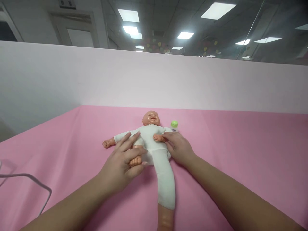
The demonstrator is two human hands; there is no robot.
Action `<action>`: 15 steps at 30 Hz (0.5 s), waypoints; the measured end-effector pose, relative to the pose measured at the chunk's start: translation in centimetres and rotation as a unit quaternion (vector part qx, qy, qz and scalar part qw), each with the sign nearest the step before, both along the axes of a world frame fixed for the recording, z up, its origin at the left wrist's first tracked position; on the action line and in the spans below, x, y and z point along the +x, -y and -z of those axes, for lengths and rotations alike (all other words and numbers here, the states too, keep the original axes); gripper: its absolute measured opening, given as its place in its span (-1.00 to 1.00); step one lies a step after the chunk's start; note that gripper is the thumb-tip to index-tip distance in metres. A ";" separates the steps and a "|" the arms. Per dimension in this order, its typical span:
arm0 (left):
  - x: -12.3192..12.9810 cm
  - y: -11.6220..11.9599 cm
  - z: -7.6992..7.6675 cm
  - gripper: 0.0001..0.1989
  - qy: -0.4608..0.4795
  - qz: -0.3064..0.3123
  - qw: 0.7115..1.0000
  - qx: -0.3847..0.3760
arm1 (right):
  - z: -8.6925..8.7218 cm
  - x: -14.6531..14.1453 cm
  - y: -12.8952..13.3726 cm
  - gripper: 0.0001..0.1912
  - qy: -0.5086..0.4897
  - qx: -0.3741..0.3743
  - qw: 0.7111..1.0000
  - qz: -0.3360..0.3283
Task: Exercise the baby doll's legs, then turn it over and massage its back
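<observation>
A baby doll in a white cloth suit lies on its back, with its head at the far end. My left hand is over the doll's folded leg, its fingers spread, and the bare foot shows between forefinger and thumb. The doll's other leg stretches straight toward me. With my right hand I hold the doll's bent arm near its small hand, which rests over the belly. My right fingertips are partly hidden behind it. The doll's other arm reaches out to the left.
A small bottle with a green cap stands beside the doll's shoulder. Pink sheeting covers the table. A white cable curves at the left edge. A low white partition runs along the back, with glass above it.
</observation>
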State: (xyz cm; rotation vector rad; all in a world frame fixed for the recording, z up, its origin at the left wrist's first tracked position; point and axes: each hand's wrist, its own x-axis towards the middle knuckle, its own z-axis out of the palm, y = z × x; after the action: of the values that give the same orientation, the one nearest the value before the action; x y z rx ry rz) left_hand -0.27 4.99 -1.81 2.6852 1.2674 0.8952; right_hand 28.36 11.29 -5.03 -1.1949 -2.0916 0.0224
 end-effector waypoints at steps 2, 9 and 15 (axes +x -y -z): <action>0.1 -0.4 0.4 -0.65 0.007 -0.013 0.999 -0.041 | 0.1 0.0 0.0 -0.62 0.019 0.015 1.000 -0.017; 1.0 -3.1 3.3 -0.54 0.103 -0.020 0.987 -0.123 | 1.6 0.1 -0.6 -0.58 -0.001 0.020 1.000 -0.017; 1.2 -2.8 3.4 -0.61 0.098 0.003 0.993 -0.062 | 0.8 0.1 -0.3 -0.70 -0.052 -0.015 0.999 0.000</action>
State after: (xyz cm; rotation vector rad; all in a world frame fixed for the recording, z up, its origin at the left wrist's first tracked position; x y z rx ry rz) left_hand 0.98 7.74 -5.24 2.4373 1.2300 1.0133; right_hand 28.50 11.62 -5.86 -1.1863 -2.0078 0.1147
